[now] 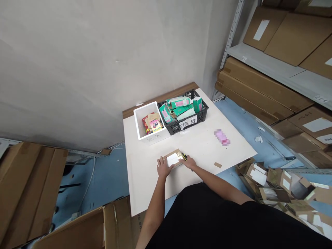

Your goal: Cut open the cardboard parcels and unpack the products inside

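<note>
A small cardboard box with a white label and shiny tape lies on the white table. My left hand grips its left end, fingers over the top edge and thumb along the near side. At the opposite end, my right hand is closed round a yellow-and-black box cutter. The cutter's tip is at the box's right end; whether the blade touches the tape I cannot tell.
Behind the box stand a white bin of colourful packets and a black basket of green cartons. To the right lie a blurred pink item and a cardboard scrap. Opened boxes cover the floor beside loaded shelves.
</note>
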Tool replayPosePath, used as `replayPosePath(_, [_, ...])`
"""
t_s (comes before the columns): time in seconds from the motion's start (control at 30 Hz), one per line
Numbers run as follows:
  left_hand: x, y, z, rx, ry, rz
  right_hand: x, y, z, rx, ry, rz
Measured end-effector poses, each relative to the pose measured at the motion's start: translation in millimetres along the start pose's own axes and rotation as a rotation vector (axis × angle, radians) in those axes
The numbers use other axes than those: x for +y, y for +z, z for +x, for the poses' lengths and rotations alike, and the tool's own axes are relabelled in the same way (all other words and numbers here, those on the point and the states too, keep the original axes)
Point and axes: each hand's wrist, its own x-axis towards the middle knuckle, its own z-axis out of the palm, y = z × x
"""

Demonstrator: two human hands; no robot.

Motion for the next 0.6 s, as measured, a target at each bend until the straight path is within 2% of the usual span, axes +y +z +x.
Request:
replayPosePath(0.1, [10,7.8,-8,-0.003,0.028,0.038,-14,3,10,0.026,0.045,-0.104])
replayPosePath(0.2, [29,11.5,-18,0.006,0.106,0.061,-33,-11,26,0.091,0.053,-0.143])
replayPosePath(0.37, [59,3.8,-25,-0.117,0.206,0.029,-47,-36,49,0.26,0.04,-0.076])
replayPosePath(0.47, [61,5.4,-25,-0.094,0.319,0.043,-42,-43,53,0.217,0.053,-0.035])
replayPosePath(0.6, [46,17.8,-25,-0.224,0.332,0.043,-26,-40,42,0.098,0.061,0.023])
